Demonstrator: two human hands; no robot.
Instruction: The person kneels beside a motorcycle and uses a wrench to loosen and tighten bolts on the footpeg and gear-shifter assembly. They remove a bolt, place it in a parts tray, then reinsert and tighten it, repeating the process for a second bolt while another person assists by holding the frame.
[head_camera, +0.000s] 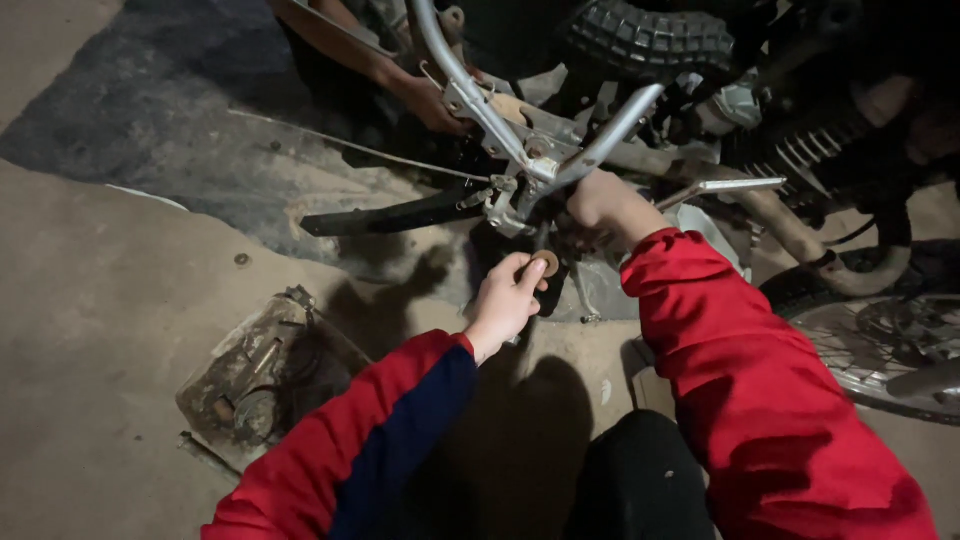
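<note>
In the head view, the left hand (503, 300) is pinching its grip together on a small round washer (546, 263) at the frame's centre, while the right hand (603, 203) is reaching under the grey metal frame (548, 160) just above, its grip hidden, and another person's hand (432, 102) is touching that frame higher up.

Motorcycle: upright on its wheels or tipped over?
Tipped over. The motorcycle lies on the concrete floor: its silver frame tubes face the camera, and the spoked wheel lies nearly flat beside the person's right hand.
</note>
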